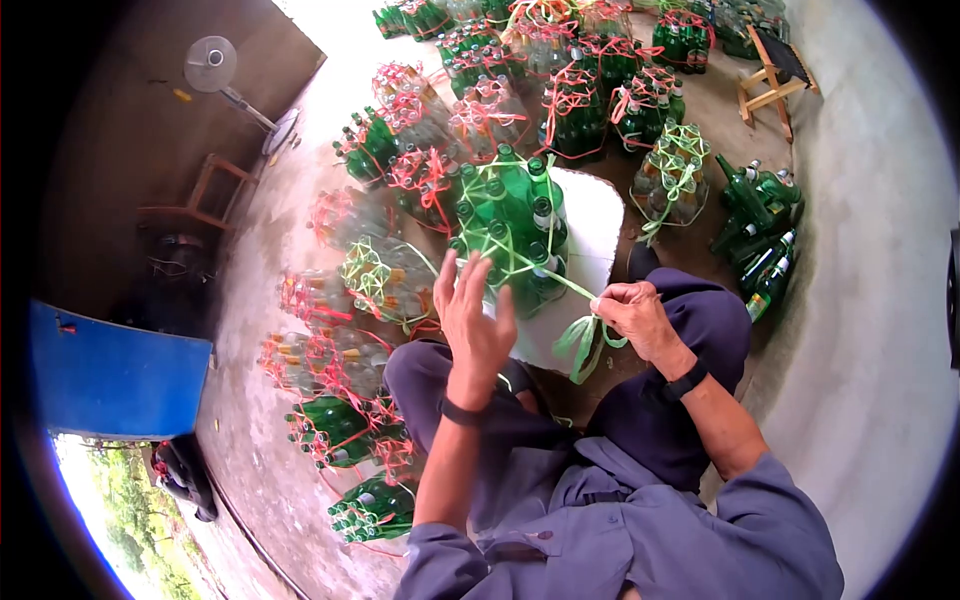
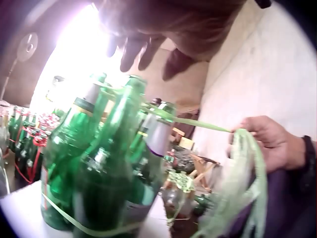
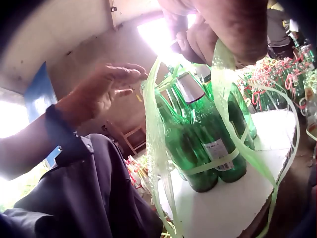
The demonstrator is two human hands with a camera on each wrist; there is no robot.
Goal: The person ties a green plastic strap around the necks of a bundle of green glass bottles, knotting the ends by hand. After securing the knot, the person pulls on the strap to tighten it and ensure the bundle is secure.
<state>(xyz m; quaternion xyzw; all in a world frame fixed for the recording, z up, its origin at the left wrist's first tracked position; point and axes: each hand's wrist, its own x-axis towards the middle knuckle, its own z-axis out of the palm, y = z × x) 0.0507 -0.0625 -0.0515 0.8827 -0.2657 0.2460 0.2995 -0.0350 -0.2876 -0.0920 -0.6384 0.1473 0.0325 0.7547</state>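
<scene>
A bundle of green glass bottles (image 1: 515,195) stands upright, its necks laced together with light green plastic twine (image 1: 562,283). Another band of twine rings the bottles low down in the right wrist view. My right hand (image 1: 640,318) pinches the twine, which runs taut from the necks; loose loops (image 3: 154,148) hang below it. My left hand (image 1: 475,320), fingers extended, is raised beside the near bottle necks and holds nothing. From the left wrist view, the left hand (image 2: 173,29) appears above the bottle tops. Under the bundle lies a white board (image 1: 592,215).
Many bottle bundles tied in red twine (image 1: 490,110) fill the floor ahead and left. A green-tied bundle (image 1: 672,180) and loose green bottles (image 1: 760,215) are at right, near the wall. A folding stool (image 1: 775,80) stands behind; a fan (image 1: 210,65) is far left.
</scene>
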